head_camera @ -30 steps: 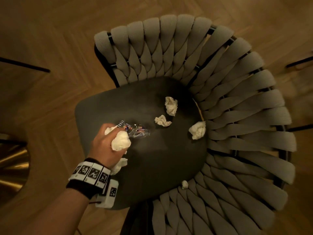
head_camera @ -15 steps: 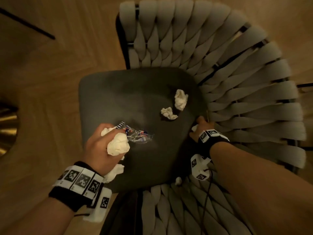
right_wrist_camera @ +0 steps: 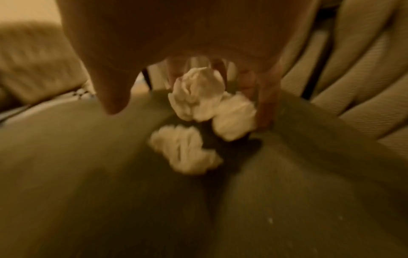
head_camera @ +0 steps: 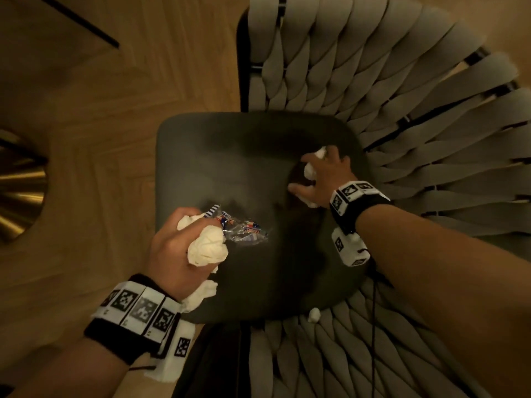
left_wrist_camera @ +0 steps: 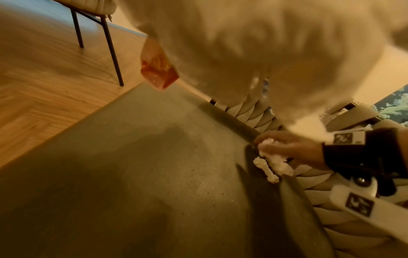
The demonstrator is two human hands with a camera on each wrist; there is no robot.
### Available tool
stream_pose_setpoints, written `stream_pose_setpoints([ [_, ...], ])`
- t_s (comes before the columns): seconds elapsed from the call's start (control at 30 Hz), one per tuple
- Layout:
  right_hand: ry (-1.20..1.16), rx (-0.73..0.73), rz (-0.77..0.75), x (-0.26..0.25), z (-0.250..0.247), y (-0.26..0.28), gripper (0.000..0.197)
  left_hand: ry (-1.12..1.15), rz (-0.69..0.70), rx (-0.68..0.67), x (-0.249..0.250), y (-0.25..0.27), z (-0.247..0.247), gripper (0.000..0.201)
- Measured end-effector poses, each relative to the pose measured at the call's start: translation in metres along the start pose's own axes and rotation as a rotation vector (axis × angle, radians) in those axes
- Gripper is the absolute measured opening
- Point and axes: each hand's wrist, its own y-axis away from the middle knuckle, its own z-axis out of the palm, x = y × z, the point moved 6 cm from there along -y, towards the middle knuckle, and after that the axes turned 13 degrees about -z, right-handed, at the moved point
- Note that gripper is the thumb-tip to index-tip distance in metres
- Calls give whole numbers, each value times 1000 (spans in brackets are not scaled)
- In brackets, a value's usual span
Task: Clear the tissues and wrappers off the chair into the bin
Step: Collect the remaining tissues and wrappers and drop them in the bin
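Observation:
On the dark grey chair seat [head_camera: 230, 156], my left hand [head_camera: 175, 248] grips a wad of white crumpled tissues [head_camera: 207, 248] together with a clear printed wrapper [head_camera: 244, 228] that sticks out over the seat. The left wrist view shows an orange wrapper [left_wrist_camera: 158, 69] hanging from the same hand beside the blurred tissue wad [left_wrist_camera: 264, 52]. My right hand [head_camera: 324, 176] is at the seat's right side, fingers curled round several white tissues [head_camera: 310, 170]. In the right wrist view two tissues [right_wrist_camera: 198, 90] sit under the fingers and one tissue [right_wrist_camera: 185, 148] lies just below them on the seat.
A small tissue ball [head_camera: 314, 314] lies on the woven beige armrest [head_camera: 330, 354] near the seat's front right corner. The woven backrest [head_camera: 373, 81] curves round the far and right sides. A gold ribbed object [head_camera: 20, 191] stands on the wooden floor at left.
My right hand came in from the right, closed on the tissue at the seat's right edge, then moved onto the two tissues in the middle. The left hand kept its load in place.

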Motion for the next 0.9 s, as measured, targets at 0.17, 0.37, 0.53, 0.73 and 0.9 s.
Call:
stream_pose_setpoints([
  [0.17, 208, -19, -117, -10, 48, 3, 48, -3, -40, -4, -11, 2, 2, 42],
  [0.37, 371, -227, -466, -38, 45, 50, 20, 19, -85, -22, -11, 14, -8, 42],
  [0.53, 776, -767, -895, -48, 113, 143, 25, 23, -106, -25, -8, 32, -23, 46],
  [0.73, 1232, -989, -1217, -37, 184, 162, 39, 93, -194, 92, -29, 63, -30, 50],
  [0.9, 1051, -1062, -1043, -37, 198, 158, 30, 91, -271, 188, -55, 101, -27, 50],
])
